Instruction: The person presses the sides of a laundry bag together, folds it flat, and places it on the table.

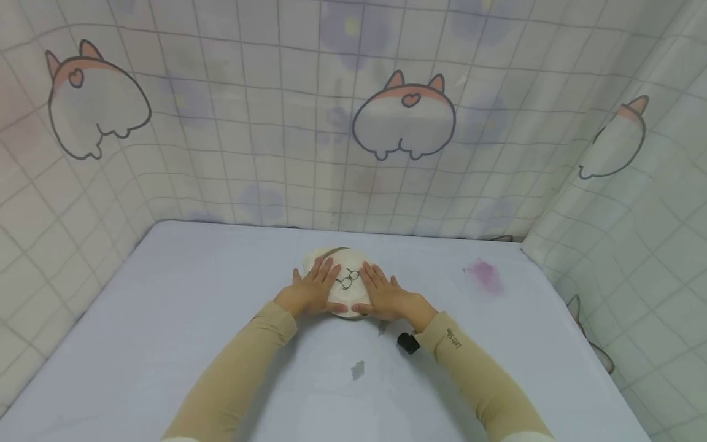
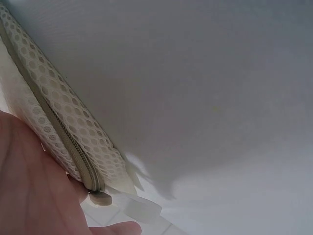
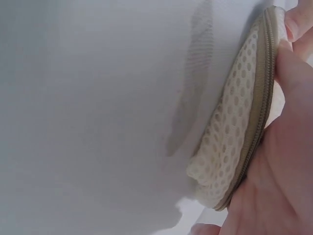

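Note:
A round cream mesh pouch [image 1: 349, 277] with a brown zipper and a dark line drawing on top lies on the white table, toward its far side. My left hand [image 1: 316, 290] rests on the pouch's left part, fingers straight and spread, and my right hand [image 1: 383, 294] lies the same way on its right part. The thumbs point toward each other at the near edge. In the left wrist view the zipper [image 2: 73, 142] and its pull tab [image 2: 101, 198] show beside the palm. The right wrist view shows the honeycomb mesh side [image 3: 232, 112] under my palm.
On the table [image 1: 182, 319] a small black object [image 1: 409, 343] sits by my right sleeve. Grey marks [image 1: 358, 369] and a pink stain [image 1: 486, 276] show on the surface. Patterned curtains [image 1: 309, 123] hang behind and at both sides; a dark cable [image 1: 593, 347] runs along the right edge.

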{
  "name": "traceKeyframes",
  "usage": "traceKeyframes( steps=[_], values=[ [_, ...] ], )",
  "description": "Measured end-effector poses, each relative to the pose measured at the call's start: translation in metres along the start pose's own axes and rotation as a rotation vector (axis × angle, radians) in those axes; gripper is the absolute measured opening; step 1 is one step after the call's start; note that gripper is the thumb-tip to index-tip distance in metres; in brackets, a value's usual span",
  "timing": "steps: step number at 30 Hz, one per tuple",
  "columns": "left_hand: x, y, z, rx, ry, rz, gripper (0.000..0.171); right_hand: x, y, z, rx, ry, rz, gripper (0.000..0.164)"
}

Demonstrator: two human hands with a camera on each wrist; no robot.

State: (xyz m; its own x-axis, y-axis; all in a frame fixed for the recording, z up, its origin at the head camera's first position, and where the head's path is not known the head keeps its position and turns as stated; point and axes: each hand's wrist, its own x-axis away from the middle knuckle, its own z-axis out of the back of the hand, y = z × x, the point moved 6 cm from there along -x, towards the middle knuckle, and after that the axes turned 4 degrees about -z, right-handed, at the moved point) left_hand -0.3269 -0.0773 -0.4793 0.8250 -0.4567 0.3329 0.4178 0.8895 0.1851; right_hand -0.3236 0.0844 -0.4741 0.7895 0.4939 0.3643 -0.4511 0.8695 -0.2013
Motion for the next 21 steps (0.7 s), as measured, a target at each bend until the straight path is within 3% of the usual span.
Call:
traceKeyframes(
  steps=[9,17,21],
  values=[
    [0.0002,0.0005,0.0007,0.014,0.0,0.0,0.105,0.0027,-0.0011,0.0039,-0.006,-0.024,-0.002,0.093],
    [-0.0014,-0.0004,0.001,0.032,0.044,-0.022,0.106,-0.0042,0.0071,-0.0034,-0.007,0.009,-0.007,0.096],
    [0.0013,0.001,0.003,0.018,0.033,-0.014,0.105,-0.0005,0.0042,-0.0004,-0.015,0.031,0.021,0.095]
  ],
)
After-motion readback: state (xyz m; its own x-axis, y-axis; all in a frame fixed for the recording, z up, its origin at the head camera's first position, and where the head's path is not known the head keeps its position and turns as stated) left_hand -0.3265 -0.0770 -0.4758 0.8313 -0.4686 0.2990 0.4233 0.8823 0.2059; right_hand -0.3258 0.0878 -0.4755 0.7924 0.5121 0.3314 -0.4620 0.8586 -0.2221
